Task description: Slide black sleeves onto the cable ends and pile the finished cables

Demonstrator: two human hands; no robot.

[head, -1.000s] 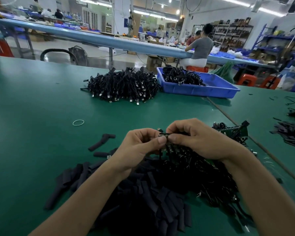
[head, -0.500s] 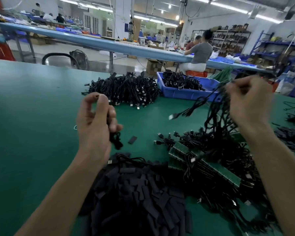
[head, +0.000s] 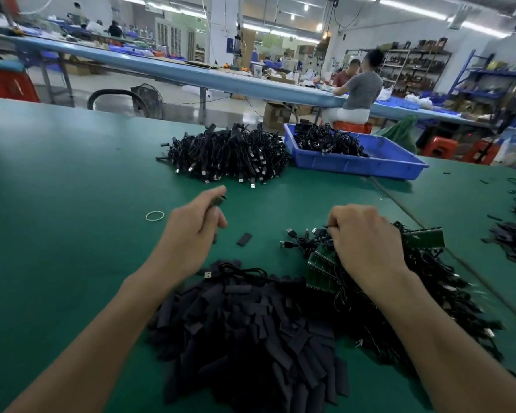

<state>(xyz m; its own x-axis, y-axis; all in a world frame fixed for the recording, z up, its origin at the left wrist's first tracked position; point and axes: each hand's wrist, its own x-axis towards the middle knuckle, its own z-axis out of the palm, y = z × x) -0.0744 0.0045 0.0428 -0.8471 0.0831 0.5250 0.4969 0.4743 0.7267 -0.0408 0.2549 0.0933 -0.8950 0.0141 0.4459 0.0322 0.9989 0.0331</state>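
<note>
Cables cover your green table (head: 72,204): the finished pile (head: 227,153), glossy and metal-tipped, lies far ahead beside the blue tray (head: 355,166); matte flat sleeves (head: 245,332) heap nearest you. Your right hand (head: 367,242), raised half a second ago, now grips wires in the unfinished tangle (head: 447,281), likely fetching the next cable. Your left hand (head: 191,234) reaches forward, pinching a small dark piece (head: 218,201). One loose sleeve (head: 244,239) lies between them.
</note>
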